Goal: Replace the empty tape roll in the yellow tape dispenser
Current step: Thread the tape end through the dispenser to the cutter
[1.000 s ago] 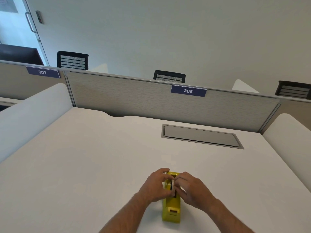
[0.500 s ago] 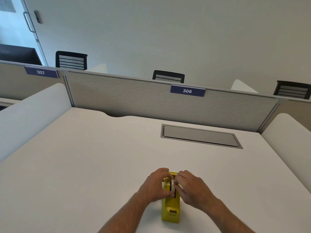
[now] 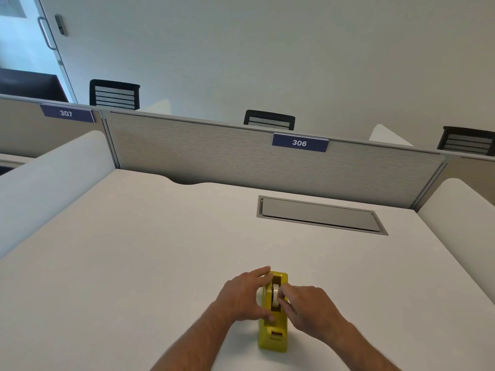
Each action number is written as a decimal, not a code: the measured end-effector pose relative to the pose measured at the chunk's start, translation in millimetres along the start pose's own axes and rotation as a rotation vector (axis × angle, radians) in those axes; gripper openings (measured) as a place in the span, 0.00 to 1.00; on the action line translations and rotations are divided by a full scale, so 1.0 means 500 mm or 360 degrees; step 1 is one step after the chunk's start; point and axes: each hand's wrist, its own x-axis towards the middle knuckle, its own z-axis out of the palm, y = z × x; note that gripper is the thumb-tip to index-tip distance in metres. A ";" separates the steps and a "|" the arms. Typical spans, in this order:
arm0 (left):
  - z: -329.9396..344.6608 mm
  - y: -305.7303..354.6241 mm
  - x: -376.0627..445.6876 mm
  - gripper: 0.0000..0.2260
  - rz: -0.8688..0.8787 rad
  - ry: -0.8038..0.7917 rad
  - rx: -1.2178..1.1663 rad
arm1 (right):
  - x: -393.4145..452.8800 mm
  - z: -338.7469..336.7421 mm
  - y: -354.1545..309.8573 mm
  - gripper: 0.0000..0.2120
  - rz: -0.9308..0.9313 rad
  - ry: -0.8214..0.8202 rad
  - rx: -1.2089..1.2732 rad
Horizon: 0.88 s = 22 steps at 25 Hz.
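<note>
The yellow tape dispenser (image 3: 272,336) stands on the white desk (image 3: 134,263) near its front edge, cutter end toward me. A pale tape roll (image 3: 275,295) sits upright in its slot. My left hand (image 3: 241,298) is spread over the dispenser's left side, fingers touching the top and side. My right hand (image 3: 308,309) is on the right side, its fingertips pinched on the roll.
A grey cable hatch (image 3: 318,215) is set into the desk at the back right. A grey partition (image 3: 214,156) labelled 306 closes the far edge. White side screens (image 3: 48,180) flank the desk. Black chair backs (image 3: 269,120) show behind.
My left hand has opened and spread along the dispenser's left side. The roll now sits lower in the slot, more of it visible between my hands.
</note>
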 end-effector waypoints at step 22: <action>0.013 -0.002 -0.002 0.44 0.0028 -0.0013 0.0257 | -0.047 0.016 -0.035 0.14 0.0103 -0.0054 0.0046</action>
